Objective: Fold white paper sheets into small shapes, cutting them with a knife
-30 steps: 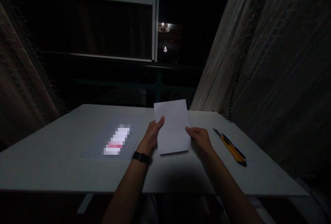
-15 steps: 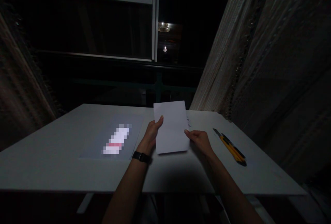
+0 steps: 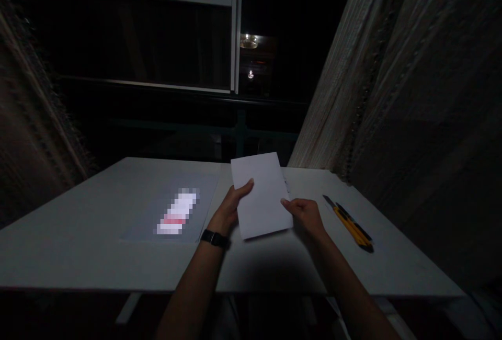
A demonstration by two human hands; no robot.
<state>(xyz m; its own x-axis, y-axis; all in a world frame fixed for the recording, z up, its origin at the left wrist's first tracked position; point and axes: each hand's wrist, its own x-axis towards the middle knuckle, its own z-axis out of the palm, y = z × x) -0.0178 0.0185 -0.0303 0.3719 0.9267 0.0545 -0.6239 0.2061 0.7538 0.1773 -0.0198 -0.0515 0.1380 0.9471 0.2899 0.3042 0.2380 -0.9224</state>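
Note:
Between my two hands is a white sheet of paper, raised above the table and slightly tilted; it looks folded, though its layers cannot be made out. My left hand grips its left side, thumb lying across the front and fingers hidden behind. At the lower right edge, my right hand pinches the paper with the thumb in front. A few dark marks show just past the paper's right edge. To the right lies a yellow utility knife with its blade out, a dark pen-like object beside it.
The white table spans the foreground. On its left, a pixelated, bright rectangle rests on a pale sheet. Curtains hang on both sides, with a dark window behind.
The paper has turned a little, its lower end swinging to the right and nearer to me. My left thumb lies slightly farther across its front.

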